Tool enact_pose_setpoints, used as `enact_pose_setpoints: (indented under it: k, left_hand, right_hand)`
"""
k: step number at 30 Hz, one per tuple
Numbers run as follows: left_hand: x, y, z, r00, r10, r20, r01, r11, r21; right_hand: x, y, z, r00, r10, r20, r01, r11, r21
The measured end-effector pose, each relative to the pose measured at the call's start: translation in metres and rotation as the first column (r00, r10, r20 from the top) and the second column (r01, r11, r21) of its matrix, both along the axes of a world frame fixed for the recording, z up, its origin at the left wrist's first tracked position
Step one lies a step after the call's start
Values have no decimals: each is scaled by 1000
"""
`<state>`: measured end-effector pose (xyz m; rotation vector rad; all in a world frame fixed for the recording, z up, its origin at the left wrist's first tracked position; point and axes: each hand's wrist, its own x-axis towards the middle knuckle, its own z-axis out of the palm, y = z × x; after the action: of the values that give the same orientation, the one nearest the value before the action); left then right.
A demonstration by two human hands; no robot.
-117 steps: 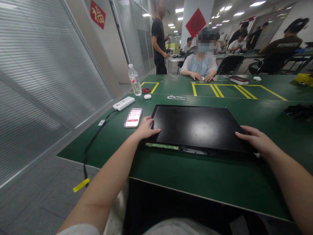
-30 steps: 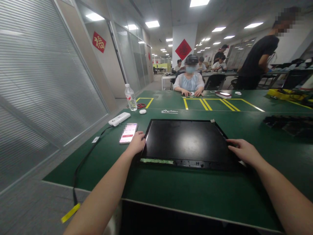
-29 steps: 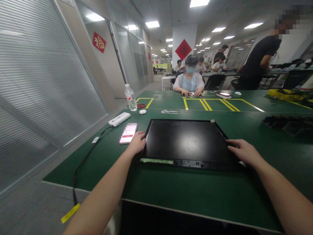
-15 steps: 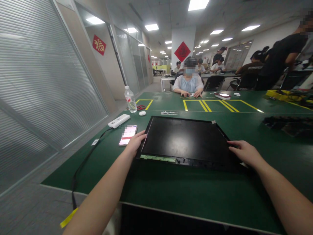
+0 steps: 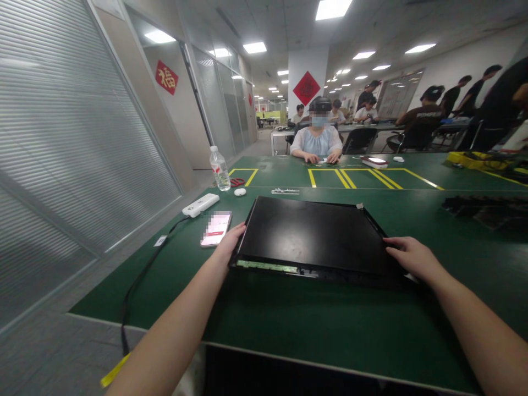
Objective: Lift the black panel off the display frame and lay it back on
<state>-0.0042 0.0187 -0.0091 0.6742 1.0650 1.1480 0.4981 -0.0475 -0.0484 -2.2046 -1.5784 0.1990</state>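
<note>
A black display panel [image 5: 309, 231] lies in a shallow black frame [image 5: 350, 273] on the green table in front of me. A green strip [image 5: 268, 267] shows along the frame's near edge. My left hand [image 5: 233, 240] is closed on the left edge of the panel and frame; its thumb lies over the rim and the other fingers are hidden. At the right edge, my right hand [image 5: 408, 256] pinches the side between thumb and fingers. The panel's near edge stands slightly above the frame. A small pale tab [image 5: 359, 206] sits at the far right corner.
Left of the panel are a phone [image 5: 216, 228], a white power bank [image 5: 201, 205] with a black strap, a small white case [image 5: 240, 192], a water bottle [image 5: 220, 168] and red-handled scissors [image 5: 237, 182]. Dark parts [image 5: 487, 212] lie right. Across the table sits a person [image 5: 317, 143].
The panel's near edge has risen a little out of the frame, and the light reflection on it has shifted left. My left hand has moved slightly; my right hand stays in place.
</note>
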Motion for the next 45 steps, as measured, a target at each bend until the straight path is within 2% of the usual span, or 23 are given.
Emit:
enact_pose_setpoints:
  k: [6,10,17,22,26,32,39,45]
  left_hand:
    - [1,-8,7,984,53,-169,-55,998,-9]
    - [2,-11,8,981,42,-192,-38,999,22]
    - [2,-8,1,978,39,-205,-18,995,103]
    - [4,-11,4,981,39,-191,-6,985,173]
    - [6,-13,7,986,31,-162,-5,987,163]
    - [8,-14,9,993,-38,-116,57,984,167]
    - [12,-16,16,997,-25,-67,38,980,194]
    - [11,-24,20,993,-79,-83,100,950,295]
  right_hand:
    - [1,0,3,1000,-6,10,7,999,-40]
    - [0,0,4,1000,-7,-5,7,998,-55]
    - [2,1,0,1000,3,-5,-3,1000,-18]
    - [2,0,-1,1000,9,-12,-9,1000,7]
    - [1,0,-1,1000,6,-19,-6,1000,-4]
    - [3,2,-4,1000,7,-7,-7,1000,-12]
    - [2,1,-3,1000,12,1,-12,1000,3]
    - [2,0,-2,1000,7,-21,-6,1000,24]
